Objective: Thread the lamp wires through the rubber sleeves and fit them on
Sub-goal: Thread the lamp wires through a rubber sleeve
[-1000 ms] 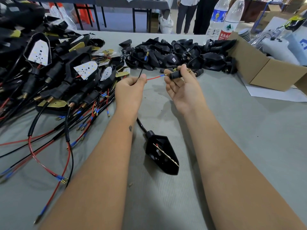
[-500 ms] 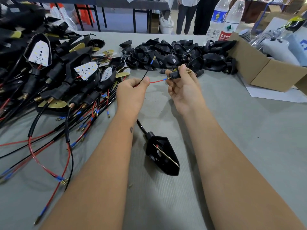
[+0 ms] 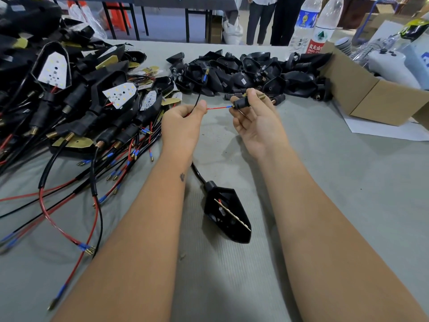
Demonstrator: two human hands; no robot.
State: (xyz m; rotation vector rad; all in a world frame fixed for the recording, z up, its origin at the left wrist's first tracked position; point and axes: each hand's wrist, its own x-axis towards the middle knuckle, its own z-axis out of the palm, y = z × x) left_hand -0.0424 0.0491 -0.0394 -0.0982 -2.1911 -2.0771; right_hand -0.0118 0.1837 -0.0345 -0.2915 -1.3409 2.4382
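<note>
Red lamp wire (image 3: 217,108) with blue-sleeved tip runs level between both hands, above the grey cloth-covered table (image 3: 336,182); its blue end sits right at the mouth of the black rubber sleeve (image 3: 241,103). Left hand (image 3: 183,126) pinches the red wire between thumb and curled fingers, other fingers folded into the palm. A thin black wire (image 3: 197,98) with blue and brass tip also rises from the same left-hand pinch, pointing up toward the far pile. Right hand (image 3: 257,122) holds the black rubber sleeve between thumb and forefinger, palm up, remaining fingers loosely curled under it. Brass threaded stud (image 3: 261,96) sticks out of the sleeve's far end past the fingers. Black cable runs from under the left wrist down to a black arrowhead-shaped lamp housing (image 3: 228,217) lying on the table between the forearms, open side up, circuit board edge showing.

Left side: big heap of finished black lamps with red and black leads (image 3: 81,108), some with white LED boards facing up. Far centre: pile of empty black housings (image 3: 255,73). Right: open brown cardboard box (image 3: 371,94) on a white sheet, two clear plastic water bottles (image 3: 322,26) behind it. Legs of standing people at the far edge.
</note>
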